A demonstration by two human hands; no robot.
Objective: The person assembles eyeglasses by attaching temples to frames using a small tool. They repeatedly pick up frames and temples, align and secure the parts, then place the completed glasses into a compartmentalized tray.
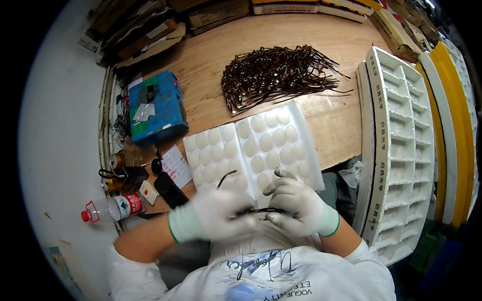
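A dark pair of eyeglasses [269,210] is held low in front of my chest, between my two hands. White gloves with pale green cuffs cover both. My left hand [221,213], smeared by motion, is closed round one side of the eyeglasses; a thin curved temple sticks up above its knuckles. On the other side, my right hand [295,204] pinches the eyeglasses with its thumb and fingers, the fingertips dirty. Just beyond my hands lie two white sheets [239,131] bearing rows of pale ovals. Farther off is a tangled pile of brown eyeglass frames [276,78].
On the left stand a blue box-shaped device [158,108], a black phone [169,190], a handwritten note [176,165] and a clear bottle with a red cap [115,207]. White compartment trays [399,150] stand at the right. Cardboard boxes [218,17] line the table's far edge.
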